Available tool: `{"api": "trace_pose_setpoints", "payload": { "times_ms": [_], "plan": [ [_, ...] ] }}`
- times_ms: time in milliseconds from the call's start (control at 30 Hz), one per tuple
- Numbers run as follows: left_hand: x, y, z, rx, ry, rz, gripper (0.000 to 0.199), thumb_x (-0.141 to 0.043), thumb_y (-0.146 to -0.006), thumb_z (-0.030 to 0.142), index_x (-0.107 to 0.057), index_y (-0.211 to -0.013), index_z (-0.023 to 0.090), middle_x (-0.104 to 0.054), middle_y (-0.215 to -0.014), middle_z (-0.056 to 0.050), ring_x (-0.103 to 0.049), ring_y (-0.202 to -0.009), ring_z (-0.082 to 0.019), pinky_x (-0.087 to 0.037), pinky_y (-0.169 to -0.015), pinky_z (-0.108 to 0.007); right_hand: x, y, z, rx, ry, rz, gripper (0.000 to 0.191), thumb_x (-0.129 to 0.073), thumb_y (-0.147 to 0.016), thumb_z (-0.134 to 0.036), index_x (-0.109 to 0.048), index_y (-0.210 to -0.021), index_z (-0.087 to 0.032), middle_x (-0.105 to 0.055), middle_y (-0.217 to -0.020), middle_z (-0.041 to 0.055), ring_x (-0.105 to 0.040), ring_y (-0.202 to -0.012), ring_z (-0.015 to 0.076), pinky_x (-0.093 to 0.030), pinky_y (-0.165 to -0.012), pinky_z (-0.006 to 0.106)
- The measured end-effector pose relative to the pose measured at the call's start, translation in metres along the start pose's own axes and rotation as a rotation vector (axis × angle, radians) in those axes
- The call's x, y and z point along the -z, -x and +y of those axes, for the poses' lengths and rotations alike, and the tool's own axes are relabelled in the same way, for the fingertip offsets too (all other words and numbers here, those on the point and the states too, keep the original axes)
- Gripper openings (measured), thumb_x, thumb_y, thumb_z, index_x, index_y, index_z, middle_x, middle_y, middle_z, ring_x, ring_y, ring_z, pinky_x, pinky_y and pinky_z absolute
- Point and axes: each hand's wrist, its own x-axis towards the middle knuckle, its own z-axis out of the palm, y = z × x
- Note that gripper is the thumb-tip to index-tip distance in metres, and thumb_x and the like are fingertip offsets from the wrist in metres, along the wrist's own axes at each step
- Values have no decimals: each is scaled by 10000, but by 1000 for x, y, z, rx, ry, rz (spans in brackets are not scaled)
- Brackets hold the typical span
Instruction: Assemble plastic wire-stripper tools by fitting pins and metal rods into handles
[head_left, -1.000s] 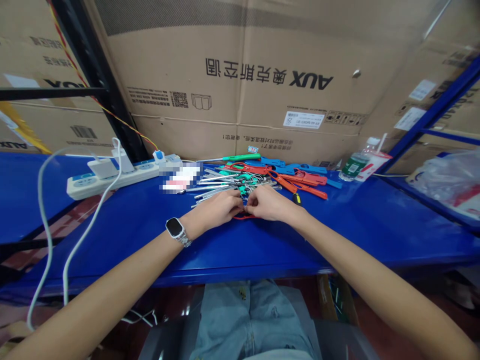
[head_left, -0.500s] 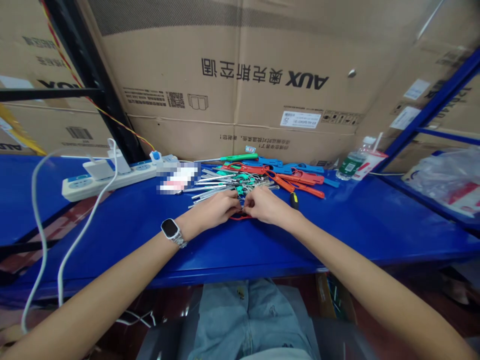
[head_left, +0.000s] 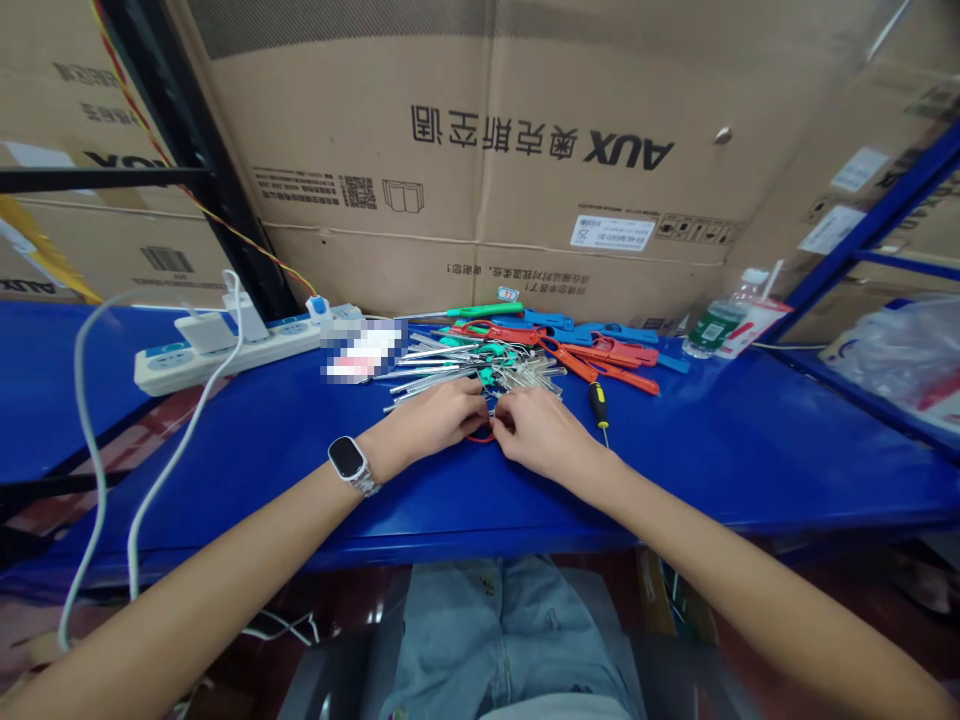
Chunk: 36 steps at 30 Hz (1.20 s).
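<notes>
My left hand (head_left: pixel 456 410), with a watch (head_left: pixel 347 460) on its wrist, has its fingers closed at the near side of a pile of small parts. Under its fingertips shows the curved edge of a red plastic piece (head_left: pixel 480 436), mostly hidden by both hands. My right hand (head_left: pixel 529 425) is pinched close beside it, its fingertips at the same piece; what they grip is hidden. Just beyond lie thin metal tubes (head_left: pixel 431 380), green plastic parts (head_left: pixel 487 376) and metal strips (head_left: pixel 532 376). Red plastic shells (head_left: pixel 611 352), shaped like long lighter bodies, lie to the right.
A black-and-yellow screwdriver (head_left: pixel 598 400) lies by my right wrist. Blue shells (head_left: pixel 622 332) and a green-handled tool (head_left: pixel 487 310) are behind the pile. A power strip (head_left: pixel 161 367) with white cables stands left; a bottle (head_left: pixel 709 328) and red-white cup (head_left: pixel 750 325) stand right.
My right hand has shifted slightly down and toward me, uncovering more of the metal strips and screwdriver. My left hand stays at the red piece. The view has shifted slightly.
</notes>
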Motion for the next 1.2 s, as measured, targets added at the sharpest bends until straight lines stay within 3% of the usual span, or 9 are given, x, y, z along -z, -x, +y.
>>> {"api": "trace_pose_setpoints", "payload": {
  "times_ms": [200, 400, 700, 1000, 1200],
  "plan": [
    [-4, 1, -2, 21, 15, 18, 114, -622, -934, 108, -707, -881, 163, -629, -924, -54, -609, -774, -174, -486, -717, -299, 5, -13, 8, -55, -98, -71, 195, -582, -881, -162, -769, -826, -152, -747, -798, 103, -660, -729, 194, -395, -635, 281],
    [-5, 1, -2, 20, 19, 20, 131, -609, -961, 138, -709, -877, 148, -606, -891, -53, -584, -736, -171, -447, -676, -293, 13, -23, 20, 20, -224, -165, 163, -629, -855, -133, -788, -824, -151, -710, -692, 42, -584, -622, 128, -380, -614, 246],
    [-6, 2, -3, 5, 7, 42, 162, -585, -976, 146, -702, -865, 145, -596, -864, -50, -572, -718, -164, -433, -662, -284, 12, -33, 26, 8, -272, -212, 136, -669, -821, -112, -781, -755, -154, -629, -590, 5, -495, -561, 111, -336, -556, 244],
    [-5, 6, -8, -35, 28, 20, 185, -554, -982, 122, -731, -942, 159, -610, -912, -53, -596, -773, -168, -469, -708, -287, 2, -27, 24, -17, -231, -136, 126, -667, -837, -117, -773, -793, -169, -693, -664, 35, -590, -624, 148, -372, -594, 253],
    [-4, 6, 0, -21, -14, 35, 162, -569, -972, 122, -712, -900, 141, -619, -920, -70, -605, -808, -188, -486, -727, -307, -3, -3, 13, 63, -81, 7, 183, -577, -965, -163, -747, -898, -155, -723, -877, 100, -668, -820, 215, -475, -754, 314]
  ]
}}
